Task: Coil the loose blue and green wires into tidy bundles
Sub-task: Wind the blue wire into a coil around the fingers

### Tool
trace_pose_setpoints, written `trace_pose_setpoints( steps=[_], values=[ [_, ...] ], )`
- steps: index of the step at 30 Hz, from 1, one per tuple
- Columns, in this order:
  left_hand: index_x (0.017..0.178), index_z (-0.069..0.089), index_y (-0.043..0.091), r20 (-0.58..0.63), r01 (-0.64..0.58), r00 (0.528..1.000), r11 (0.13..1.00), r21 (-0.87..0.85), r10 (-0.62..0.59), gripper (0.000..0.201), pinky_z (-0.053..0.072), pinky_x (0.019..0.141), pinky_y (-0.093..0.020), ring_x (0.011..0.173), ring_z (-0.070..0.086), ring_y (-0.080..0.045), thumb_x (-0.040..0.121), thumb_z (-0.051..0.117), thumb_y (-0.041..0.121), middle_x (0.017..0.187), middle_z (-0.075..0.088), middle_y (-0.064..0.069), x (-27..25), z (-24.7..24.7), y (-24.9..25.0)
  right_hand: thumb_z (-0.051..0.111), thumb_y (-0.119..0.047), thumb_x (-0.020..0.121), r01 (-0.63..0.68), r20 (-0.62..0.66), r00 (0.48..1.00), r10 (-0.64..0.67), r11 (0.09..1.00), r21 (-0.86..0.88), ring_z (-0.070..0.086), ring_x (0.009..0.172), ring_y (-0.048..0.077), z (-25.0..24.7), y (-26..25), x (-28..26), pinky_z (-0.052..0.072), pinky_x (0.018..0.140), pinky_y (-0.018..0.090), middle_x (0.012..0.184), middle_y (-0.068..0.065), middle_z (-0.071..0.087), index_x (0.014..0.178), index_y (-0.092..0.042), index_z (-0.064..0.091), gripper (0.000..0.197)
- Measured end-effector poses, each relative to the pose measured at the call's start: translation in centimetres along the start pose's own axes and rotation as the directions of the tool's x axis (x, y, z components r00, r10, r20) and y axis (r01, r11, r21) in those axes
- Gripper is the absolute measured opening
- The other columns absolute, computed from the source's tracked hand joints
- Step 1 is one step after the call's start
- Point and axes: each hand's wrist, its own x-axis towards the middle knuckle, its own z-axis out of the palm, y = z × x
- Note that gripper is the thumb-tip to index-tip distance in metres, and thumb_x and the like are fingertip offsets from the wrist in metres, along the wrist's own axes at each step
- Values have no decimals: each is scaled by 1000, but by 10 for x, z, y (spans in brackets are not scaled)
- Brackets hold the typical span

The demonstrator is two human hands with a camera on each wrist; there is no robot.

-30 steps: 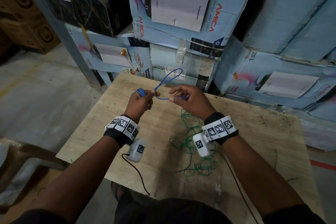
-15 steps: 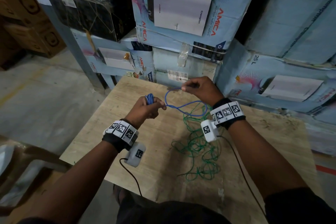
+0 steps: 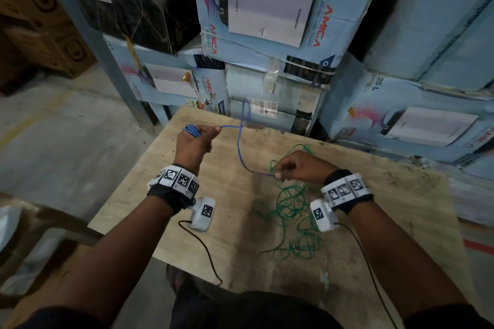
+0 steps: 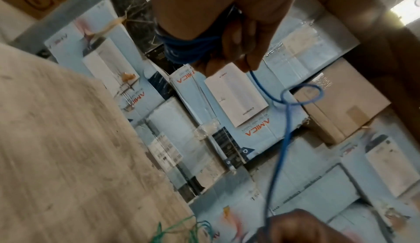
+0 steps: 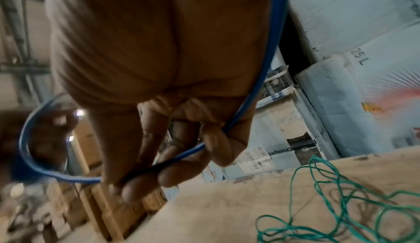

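Observation:
My left hand [image 3: 199, 136] grips a small coil of blue wire [image 3: 192, 129] wound round its fingers; the left wrist view shows that blue coil [image 4: 191, 49] under the curled fingers. From it a loose length of blue wire [image 3: 240, 147] loops up and runs down to my right hand [image 3: 287, 168], which pinches it between thumb and fingers. In the right wrist view the blue wire [image 5: 181, 154] passes through my right hand's fingertips [image 5: 136, 189]. A loose tangle of green wire [image 3: 291, 211] lies on the wooden table [image 3: 401, 222] under and in front of my right hand.
Stacked light-blue cartons [image 3: 267, 21] stand right behind the table's far edge. Brown boxes [image 3: 40, 35] sit at the far left on the concrete floor [image 3: 53, 141]. A black cable [image 3: 203, 248] hangs from the left wrist camera.
My right hand has dropped from up by the far edge to lower over the green tangle, drawing the blue wire out. My left hand has shifted further away with its coil.

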Motion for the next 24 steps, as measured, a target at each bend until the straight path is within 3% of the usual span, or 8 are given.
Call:
trace_pose_setpoints(
  steps=[3, 7, 11, 13, 16, 18, 21, 24],
  values=[
    [63, 60, 12, -21, -38, 999, 995, 92, 40, 27, 39, 50, -25, 45, 43, -15, 80, 80, 15, 50, 51, -2, 8, -9, -9, 64, -14, 95, 43, -133, 991, 8, 924, 379, 60, 63, 2, -22, -15, -10, 44, 58, 19, 72, -3, 67, 89, -6, 67, 11],
    [68, 65, 5, 118, -142, 986, 955, 260, 115, 21, 41, 49, -20, 46, 49, -3, 81, 80, 13, 56, 56, -1, 5, -8, -23, 52, -12, 97, 239, -357, 932, 57, 645, 726, 58, 61, 10, -50, -40, -10, 45, 56, 23, 67, -1, 64, 84, -10, 62, 17],
    [67, 68, 3, 315, -227, 942, 910, 346, 116, 23, 39, 51, -18, 48, 49, -2, 81, 80, 16, 49, 56, 11, -5, 4, -28, 49, -24, 104, 290, -657, 690, 303, 716, 635, 55, 53, 13, -58, -47, 19, 42, 51, 25, 60, -2, 63, 74, -12, 63, 35],
    [70, 67, -4, 372, -235, 923, 910, 340, 100, 25, 38, 51, -15, 48, 49, -2, 83, 79, 15, 50, 56, 10, -11, 12, -23, 50, -24, 103, 278, -671, 628, 393, 692, 666, 58, 52, 11, -53, -42, 32, 42, 50, 22, 61, -4, 67, 78, -14, 64, 31],
    [73, 65, -9, 413, -208, 909, 926, 317, 63, 32, 39, 50, -16, 48, 47, -7, 86, 76, 18, 56, 55, -5, -19, 17, -19, 47, -11, 102, 301, -572, 718, 396, 564, 769, 68, 66, 13, -35, -37, 39, 51, 58, 24, 84, 5, 75, 103, -8, 63, 16],
    [75, 68, -7, 387, -147, 922, 939, 312, 16, 31, 38, 48, -22, 47, 44, -12, 87, 75, 21, 57, 53, -11, -23, 17, -20, 49, -3, 100, 234, -532, 785, 319, 642, 730, 69, 82, 17, -21, -37, 38, 53, 70, 27, 103, 10, 72, 119, -3, 61, 23],
    [73, 72, 4, 355, -86, 934, 938, 335, -41, 22, 36, 47, -21, 42, 44, -9, 88, 74, 20, 49, 53, -3, -27, 17, -25, 57, 0, 97, 163, -479, 856, 192, 781, 603, 68, 87, 21, -1, -40, 35, 54, 72, 28, 103, 15, 71, 109, -6, 67, 18],
    [75, 74, 1, 373, -92, 927, 932, 350, -49, 24, 36, 46, -22, 41, 43, -11, 88, 74, 22, 44, 49, 2, -30, 18, -29, 67, -2, 91, 119, -420, 899, 128, 849, 515, 68, 85, 17, 14, -44, 30, 55, 69, 27, 99, 16, 73, 100, -10, 71, 13]
  ],
)
